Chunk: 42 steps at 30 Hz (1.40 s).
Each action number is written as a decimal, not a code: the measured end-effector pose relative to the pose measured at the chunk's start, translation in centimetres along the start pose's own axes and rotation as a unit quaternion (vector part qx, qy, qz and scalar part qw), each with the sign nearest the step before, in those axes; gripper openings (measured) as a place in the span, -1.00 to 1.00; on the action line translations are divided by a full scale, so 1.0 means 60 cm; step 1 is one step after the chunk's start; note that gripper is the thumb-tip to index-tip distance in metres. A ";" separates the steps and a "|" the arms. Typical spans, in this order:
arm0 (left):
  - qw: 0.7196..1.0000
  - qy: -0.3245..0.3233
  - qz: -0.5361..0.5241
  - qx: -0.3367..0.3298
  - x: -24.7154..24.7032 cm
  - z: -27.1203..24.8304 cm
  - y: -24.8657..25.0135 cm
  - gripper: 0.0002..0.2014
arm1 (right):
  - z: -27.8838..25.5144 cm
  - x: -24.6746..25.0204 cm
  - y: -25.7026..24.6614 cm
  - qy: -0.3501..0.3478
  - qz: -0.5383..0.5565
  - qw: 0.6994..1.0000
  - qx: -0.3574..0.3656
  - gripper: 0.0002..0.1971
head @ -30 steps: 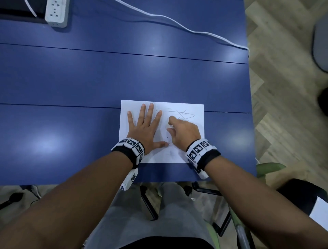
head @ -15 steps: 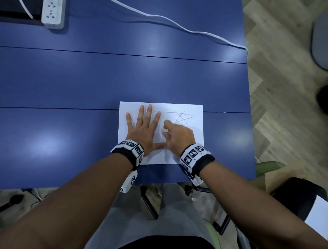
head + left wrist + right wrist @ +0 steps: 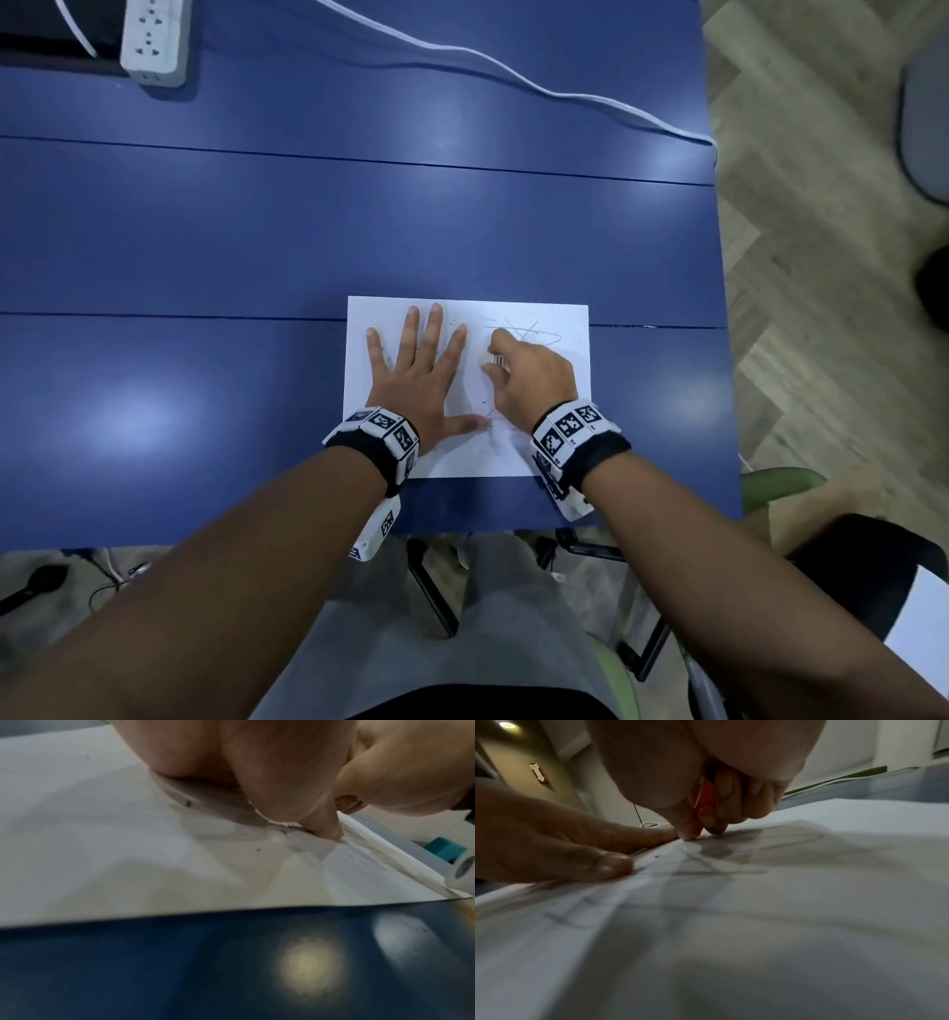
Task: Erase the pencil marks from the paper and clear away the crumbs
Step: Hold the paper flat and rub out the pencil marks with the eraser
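A white sheet of paper (image 3: 562, 442) lies near the front edge of the blue table (image 3: 205, 246). Pencil scribbles (image 3: 534, 333) show at its upper right, and fainter lines (image 3: 718, 871) run under my right wrist. My left hand (image 3: 418, 360) presses flat on the sheet's left half with its fingers spread, thumb (image 3: 598, 866) down. My right hand (image 3: 494, 360) pinches a small eraser with an orange sleeve (image 3: 704, 809), its tip touching the paper just below the scribbles. Dark crumbs (image 3: 188, 803) dot the sheet (image 3: 115, 862).
A white power strip (image 3: 154, 41) sits at the table's far left, and a white cable (image 3: 513, 72) runs across the back to the right edge. The table ends on the right above wooden floor (image 3: 821, 257). A green chair (image 3: 780, 485) stands at the front right.
My right hand slid toward me with the eraser, then back away toward the scribbles. The left hand has stayed flat on the paper.
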<state>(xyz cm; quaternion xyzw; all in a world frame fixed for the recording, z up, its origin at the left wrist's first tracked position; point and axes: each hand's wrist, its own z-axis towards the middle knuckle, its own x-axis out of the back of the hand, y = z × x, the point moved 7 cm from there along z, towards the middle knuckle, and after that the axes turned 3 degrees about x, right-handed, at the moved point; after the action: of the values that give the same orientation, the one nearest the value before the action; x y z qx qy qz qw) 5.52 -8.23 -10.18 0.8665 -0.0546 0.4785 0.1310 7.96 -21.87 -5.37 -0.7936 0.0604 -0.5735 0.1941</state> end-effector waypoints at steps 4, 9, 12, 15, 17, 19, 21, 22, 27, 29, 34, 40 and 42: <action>1.000 -0.013 0.009 0.005 0.000 -0.002 -0.001 0.20 | -0.025 -0.017 -0.016 -0.026 -0.002 1.000 -0.003 -0.88; 1.000 -0.010 -0.009 -0.002 0.003 -0.001 0.002 0.19 | 0.007 0.005 0.005 -0.008 -0.008 1.000 -0.012 -0.87; 1.000 -0.015 -0.003 -0.001 0.004 -0.002 0.000 0.20 | -0.002 -0.001 0.000 -0.004 0.008 1.000 -0.019 -0.88; 1.000 -0.017 0.004 0.003 0.003 -0.002 0.000 0.21 | -0.022 -0.013 -0.017 -0.047 -0.017 0.998 0.025 -0.86; 1.000 -0.016 -0.002 0.001 0.004 -0.001 0.002 0.19 | -0.006 -0.003 -0.003 -0.030 -0.020 0.999 0.023 -0.87; 1.000 -0.014 -0.010 -0.002 0.003 -0.001 0.003 0.18 | 0.012 0.010 0.015 -0.003 -0.003 1.000 -0.005 -0.88; 1.000 -0.012 -0.007 -0.001 0.004 -0.003 0.000 0.18 | 0.010 0.007 0.020 0.004 0.010 1.000 -0.016 -0.88; 1.000 -0.014 -0.003 0.000 0.003 -0.003 -0.001 0.18 | 0.001 0.002 0.015 -0.004 0.009 1.000 -0.009 -0.88; 1.000 -0.012 0.006 0.004 0.002 -0.001 0.001 0.19 | -0.014 -0.011 0.004 -0.047 -0.017 0.998 0.042 -0.87; 1.000 -0.015 0.002 0.002 0.002 -0.001 0.002 0.19 | 0.002 0.006 0.015 -0.021 0.000 1.000 0.011 -0.88; 1.000 -0.021 0.014 0.008 0.001 -0.002 0.001 0.18 | -0.031 -0.011 -0.010 -0.067 -0.002 0.997 0.024 -0.85; 1.000 -0.021 0.004 0.005 0.002 -0.002 0.003 0.18 | -0.008 0.004 0.013 -0.021 0.010 1.000 -0.004 -0.86; 1.000 -0.020 0.009 0.007 0.004 -0.003 0.001 0.18 | -0.019 -0.004 0.007 -0.022 0.012 1.000 -0.006 -0.86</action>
<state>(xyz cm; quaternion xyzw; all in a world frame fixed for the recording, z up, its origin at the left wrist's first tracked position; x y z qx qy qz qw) 5.48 -8.23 -9.84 0.8764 -0.0614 0.4625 0.1195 6.88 -22.47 -5.42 -0.8065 0.0692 -0.5532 0.1971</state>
